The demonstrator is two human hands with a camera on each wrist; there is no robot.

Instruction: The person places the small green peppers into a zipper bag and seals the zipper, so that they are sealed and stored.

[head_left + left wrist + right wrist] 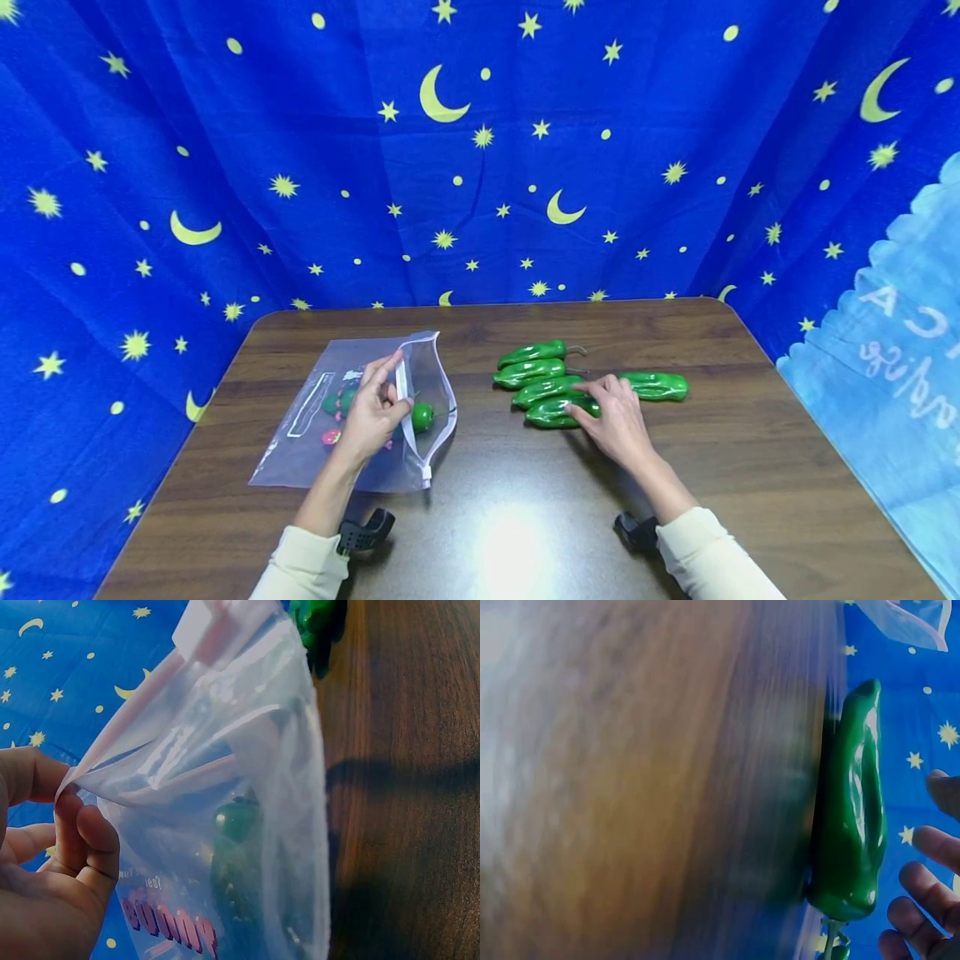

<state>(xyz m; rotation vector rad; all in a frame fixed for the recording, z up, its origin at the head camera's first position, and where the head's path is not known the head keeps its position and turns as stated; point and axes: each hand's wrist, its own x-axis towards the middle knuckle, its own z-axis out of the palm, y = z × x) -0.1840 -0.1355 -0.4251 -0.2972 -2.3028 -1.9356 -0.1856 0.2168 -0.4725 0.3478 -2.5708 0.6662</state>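
My left hand pinches the open edge of a clear zip bag between thumb and fingers, so its mouth gapes to the right. Inside the bag, a green pepper shows at the mouth; the left wrist view gives it as a green shape through the plastic. My right hand hovers over a row of glossy green peppers, its thumb and fingers spread around the nearest pepper. In the right wrist view, the fingers stand apart from this long pepper.
Farther back in the row lie more green peppers, several in all. One pepper lies right of them, partly behind my right hand. The brown wooden table ends at a blue star-patterned cloth. Black wrist mounts sit below both hands.
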